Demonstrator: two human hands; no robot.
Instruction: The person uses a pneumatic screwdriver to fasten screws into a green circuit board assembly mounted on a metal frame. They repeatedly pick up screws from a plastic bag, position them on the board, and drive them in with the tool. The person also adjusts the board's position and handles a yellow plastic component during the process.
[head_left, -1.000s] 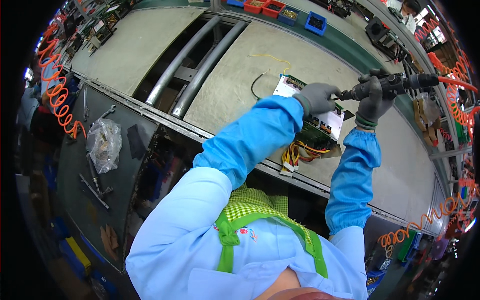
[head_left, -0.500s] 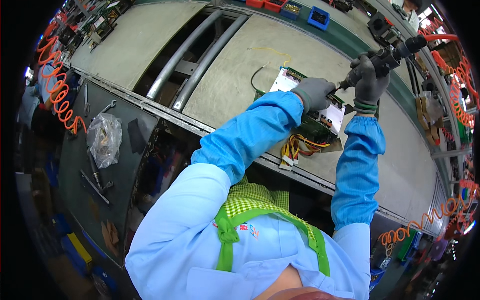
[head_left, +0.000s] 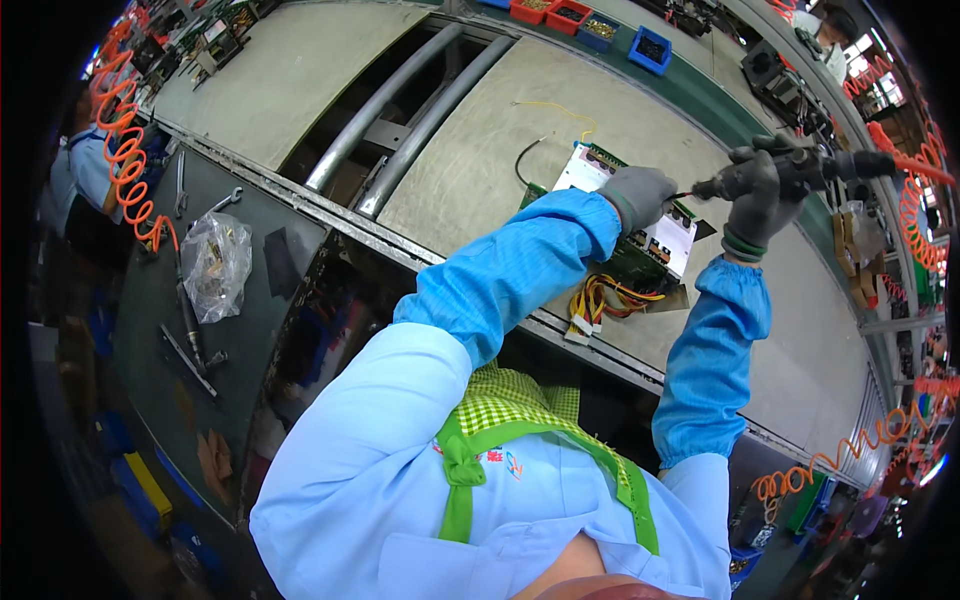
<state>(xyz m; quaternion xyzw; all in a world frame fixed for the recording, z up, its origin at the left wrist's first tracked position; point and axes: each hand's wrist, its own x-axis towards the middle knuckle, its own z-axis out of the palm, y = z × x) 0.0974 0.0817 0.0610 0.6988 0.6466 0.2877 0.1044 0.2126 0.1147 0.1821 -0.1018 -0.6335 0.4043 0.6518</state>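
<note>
My right hand [head_left: 762, 208], in a grey glove, is closed around a black power screwdriver [head_left: 822, 170] with an orange-red hose at its back end. The tool lies nearly level in the picture, its thin bit pointing left to the fingertips of my left hand [head_left: 638, 196]. That hand, also gloved in grey, is closed in a pinch over an electronic unit; whatever its fingers hold is hidden. The unit has a white metal plate [head_left: 672, 236] and a green circuit board [head_left: 630, 264]. A bundle of yellow, red and black wires [head_left: 606, 298] with white connectors hangs from its near side.
Two metal rails [head_left: 436, 128] cross a gap in the bench left of the unit. A side table holds a plastic bag [head_left: 216, 268], a wrench [head_left: 226, 200] and another long tool [head_left: 190, 322]. Blue [head_left: 650, 50] and red [head_left: 568, 16] parts bins line the far side.
My right hand and the screwdriver have swung right and a little nearer; the tool now lies more level. My left hand stays at the unit. The whole view has shifted slightly.
</note>
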